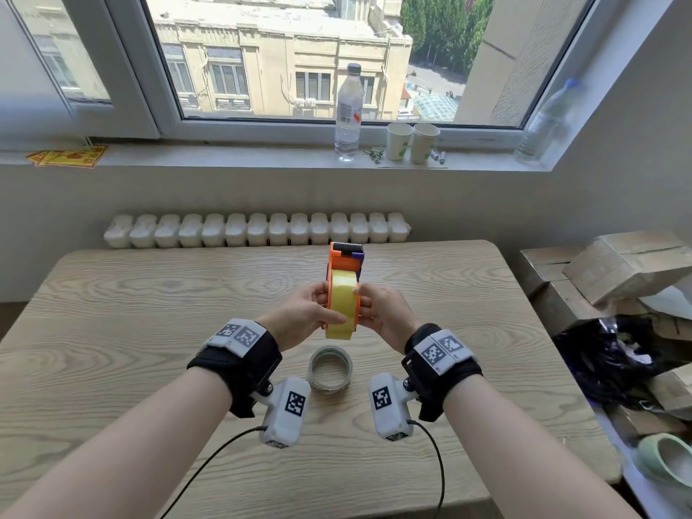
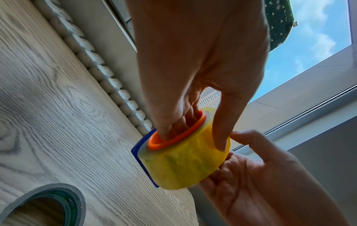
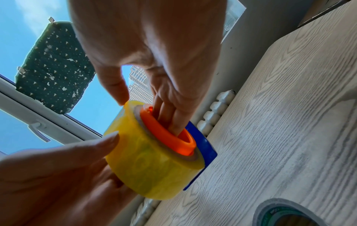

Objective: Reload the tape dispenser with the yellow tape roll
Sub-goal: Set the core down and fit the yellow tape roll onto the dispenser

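Observation:
The yellow tape roll (image 1: 342, 307) sits on the orange hub (image 2: 174, 135) of the orange and blue tape dispenser (image 1: 346, 258), held above the wooden table (image 1: 149, 294). My left hand (image 1: 316, 310) has its fingers inside the hub and its thumb (image 2: 222, 137) pressed on the roll's outer face. From the other side, my right hand (image 1: 369, 307) has fingers inside the hub (image 3: 168, 131) and its thumb (image 3: 115, 91) on the roll's edge (image 3: 154, 160). The dispenser's toothed cutter end points away from me.
A nearly spent grey-green tape roll (image 1: 330, 368) lies on the table just below my hands. A radiator (image 1: 258, 230) runs behind the table. Two bottles (image 1: 349, 110) and two paper cups (image 1: 412, 142) stand on the sill. Cardboard boxes (image 1: 618, 271) and a black bag (image 1: 614, 354) sit at the right.

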A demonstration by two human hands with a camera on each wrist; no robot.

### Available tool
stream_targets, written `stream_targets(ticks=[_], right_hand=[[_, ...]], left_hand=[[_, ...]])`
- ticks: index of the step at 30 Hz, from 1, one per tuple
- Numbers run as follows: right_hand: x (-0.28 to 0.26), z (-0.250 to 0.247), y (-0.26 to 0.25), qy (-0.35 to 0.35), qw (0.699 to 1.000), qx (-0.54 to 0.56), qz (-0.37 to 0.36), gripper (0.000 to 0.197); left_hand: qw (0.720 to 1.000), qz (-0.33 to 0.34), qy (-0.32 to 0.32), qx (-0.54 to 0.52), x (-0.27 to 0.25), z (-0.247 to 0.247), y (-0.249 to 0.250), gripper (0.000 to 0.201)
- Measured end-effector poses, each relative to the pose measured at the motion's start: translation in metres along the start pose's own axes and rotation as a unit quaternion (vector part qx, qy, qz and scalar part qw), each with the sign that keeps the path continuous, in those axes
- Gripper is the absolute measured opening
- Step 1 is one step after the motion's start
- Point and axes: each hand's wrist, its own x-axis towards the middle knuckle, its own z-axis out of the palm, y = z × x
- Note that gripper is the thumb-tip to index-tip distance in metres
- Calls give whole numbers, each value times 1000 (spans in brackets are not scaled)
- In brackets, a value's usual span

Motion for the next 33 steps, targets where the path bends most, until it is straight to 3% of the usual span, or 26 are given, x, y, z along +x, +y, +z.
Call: stream_targets(ticks=[6, 13, 18, 21, 24, 33], right_hand=[[1, -1, -1, -2, 1000, -8, -3, 34], [2, -6, 0, -24, 1000, -3, -16, 32], [4, -7, 1, -2, 1000, -2, -17, 27], [4, -5, 1, 6, 1000, -6, -15, 26], [2, -8, 1, -19, 1000, -12, -16, 40], [-4, -12, -1, -67, 997, -28, -35, 35]], left_hand=[[1000, 19, 3, 15, -2, 4, -3, 52], [999, 34, 11, -2, -1, 10, -3, 30], [1000, 10, 13, -4, 2, 8, -3, 48], [1000, 9, 1, 2, 0, 8, -1, 44], [1000, 11, 2, 1, 0, 7, -2, 39], [999, 5, 35, -37, 5, 12, -5, 39]])
